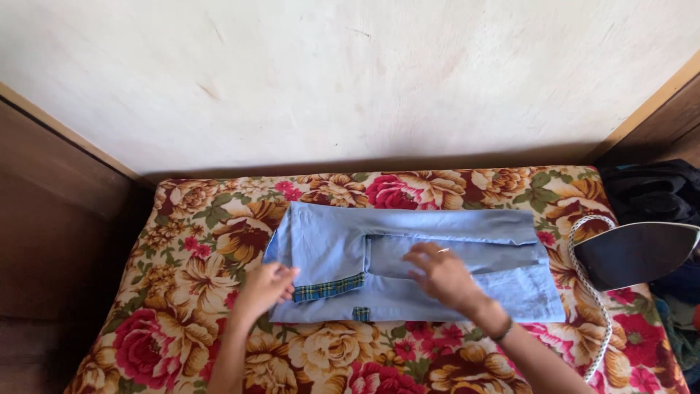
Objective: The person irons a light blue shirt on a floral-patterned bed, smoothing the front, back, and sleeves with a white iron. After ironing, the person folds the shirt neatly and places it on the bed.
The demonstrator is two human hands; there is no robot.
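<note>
The shirt [408, 263] is judged light, soft and limp, likely to crease and slide on itself; it is best taken by a folded edge or the stiffer checked cuff [328, 288]. It is pale blue, folded into a long rectangle, and laid on the flowered cloth [182, 306], left of the iron [634, 252]. The left hand [266, 286] is closed on its left edge beside the cuff; the right hand [441, 276] is pressed flat on its middle, fingers spread.
</note>
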